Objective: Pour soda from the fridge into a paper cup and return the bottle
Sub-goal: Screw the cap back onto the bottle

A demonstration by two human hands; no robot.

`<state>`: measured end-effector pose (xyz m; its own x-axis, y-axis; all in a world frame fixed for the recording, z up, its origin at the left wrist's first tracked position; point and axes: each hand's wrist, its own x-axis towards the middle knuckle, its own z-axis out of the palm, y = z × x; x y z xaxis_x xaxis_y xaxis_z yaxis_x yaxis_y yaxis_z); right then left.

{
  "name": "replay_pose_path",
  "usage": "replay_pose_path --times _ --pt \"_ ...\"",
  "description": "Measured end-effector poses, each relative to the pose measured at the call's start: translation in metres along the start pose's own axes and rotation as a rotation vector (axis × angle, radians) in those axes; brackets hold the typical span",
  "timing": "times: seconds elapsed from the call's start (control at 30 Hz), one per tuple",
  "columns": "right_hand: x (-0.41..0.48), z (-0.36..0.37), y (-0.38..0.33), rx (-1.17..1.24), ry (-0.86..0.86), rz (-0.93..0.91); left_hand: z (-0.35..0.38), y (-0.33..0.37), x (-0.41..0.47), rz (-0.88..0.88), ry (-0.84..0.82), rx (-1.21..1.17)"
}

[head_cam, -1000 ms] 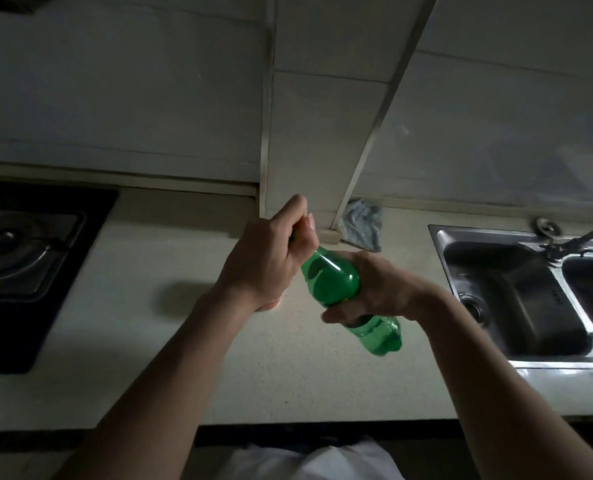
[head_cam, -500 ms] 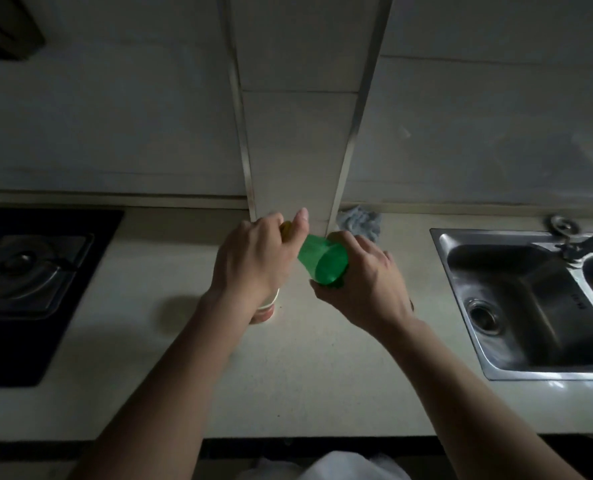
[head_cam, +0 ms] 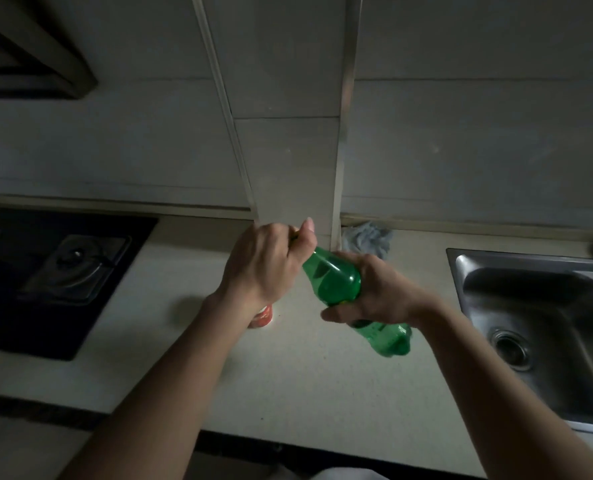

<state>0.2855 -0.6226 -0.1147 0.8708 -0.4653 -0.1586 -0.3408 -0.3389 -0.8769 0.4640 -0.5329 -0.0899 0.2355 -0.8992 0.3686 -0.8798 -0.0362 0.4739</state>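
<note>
1 head-worn wide-angle camera looks forward and down from close above the counter, facing the wall.

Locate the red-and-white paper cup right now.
In the head view, the red-and-white paper cup stands on the pale counter, mostly hidden under the left hand, left of the green plastic bottle.

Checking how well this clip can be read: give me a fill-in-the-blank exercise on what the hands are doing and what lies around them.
1. The right hand grips the ____ bottle.
2. The left hand pinches the bottle's yellow ____.
3. The sink lies to the person's ____.
4. The paper cup stands on the ____, partly hidden by the left wrist.
Missing words: green; cap; right; counter.
</note>
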Motion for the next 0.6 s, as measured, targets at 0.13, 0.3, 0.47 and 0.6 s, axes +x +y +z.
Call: replay_pose_path --times 0.13,0.3,0.47,0.6 --pt "-0.010 -0.019 0.005 0.033 -0.165 0.004 -0.001 0.017 0.003 0.095 -0.028 -0.015" --pt "-0.021 -0.027 0.013 0.186 -0.283 0.024 0.001 0.032 -0.002 0.158 -0.054 -0.042" --pt "-0.020 -0.023 0.006 0.120 -0.289 0.035 -0.006 0.028 -0.008 0.128 -0.045 -0.012" --pt "-0.009 0.009 -0.010 -0.339 0.256 -0.030 -0.016 0.013 -0.008 -0.098 -0.039 0.147"
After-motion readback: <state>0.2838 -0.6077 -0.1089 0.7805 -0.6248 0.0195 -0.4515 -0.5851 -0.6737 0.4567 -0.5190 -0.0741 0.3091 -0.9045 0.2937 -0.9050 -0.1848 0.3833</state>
